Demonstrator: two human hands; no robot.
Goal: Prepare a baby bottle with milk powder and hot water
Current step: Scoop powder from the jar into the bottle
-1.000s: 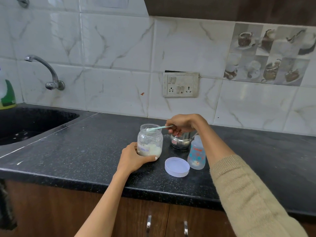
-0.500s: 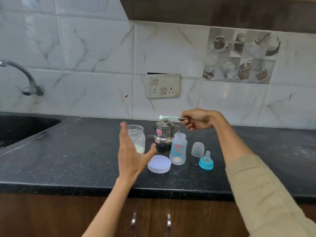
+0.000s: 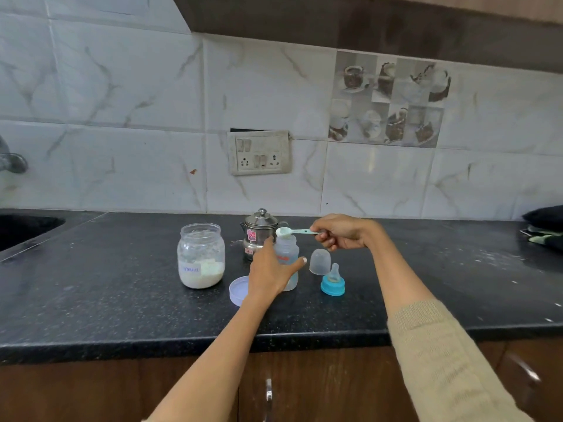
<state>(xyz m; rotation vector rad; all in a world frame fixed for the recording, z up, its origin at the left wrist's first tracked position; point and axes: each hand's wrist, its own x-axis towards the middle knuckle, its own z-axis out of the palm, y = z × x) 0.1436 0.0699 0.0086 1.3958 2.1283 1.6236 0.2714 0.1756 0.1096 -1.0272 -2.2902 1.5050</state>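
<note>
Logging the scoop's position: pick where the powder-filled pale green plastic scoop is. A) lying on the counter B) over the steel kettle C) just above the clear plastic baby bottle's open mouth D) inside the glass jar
C: the right hand holds the pale green plastic scoop at the clear plastic baby bottle's mouth.

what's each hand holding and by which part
Right hand pinches the scoop by its handle end; left hand grips the baby bottle around its body.

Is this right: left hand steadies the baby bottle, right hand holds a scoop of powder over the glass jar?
Not quite. In the head view the right hand holds the scoop over the baby bottle, not the glass jar. The left hand does steady the bottle.
</note>
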